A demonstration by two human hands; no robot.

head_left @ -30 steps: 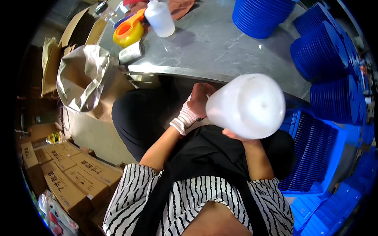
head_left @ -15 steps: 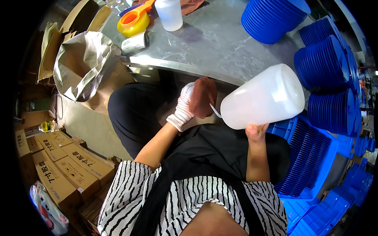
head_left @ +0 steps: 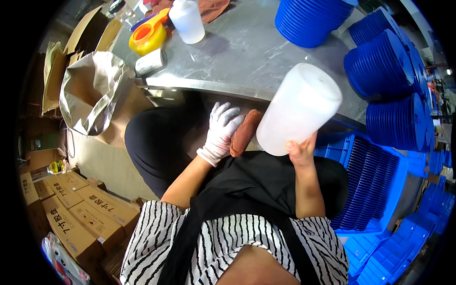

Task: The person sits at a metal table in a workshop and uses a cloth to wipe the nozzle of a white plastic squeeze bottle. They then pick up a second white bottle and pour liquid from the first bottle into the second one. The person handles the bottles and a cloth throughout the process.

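My left hand point(head_left: 218, 135), in a whitish knitted glove, is over my lap with a folded brown cloth point(head_left: 246, 133) against its palm and thumb side. Its fingers point up and lie slightly apart. Bare, my right hand point(head_left: 304, 151) grips a large translucent white plastic bottle point(head_left: 301, 104) near its lower side, the thumb in front. The bottle leans with its base up and to the right, its other end close beside the cloth. The bottle's spout is not visible now.
A grey table point(head_left: 232, 66) holds stacked blue reels point(head_left: 308, 21), a smaller white bottle point(head_left: 187, 23) and a yellow container with an orange top point(head_left: 148, 39). On the left are an open woven sack point(head_left: 76, 107) and cartons point(head_left: 76, 228); a blue crate point(head_left: 392, 204) stands right.
The bottle has tipped more upright and shifted left. My gloved hand has turned, so its fingers now show beside the cloth, and the thin white spout has gone from sight.
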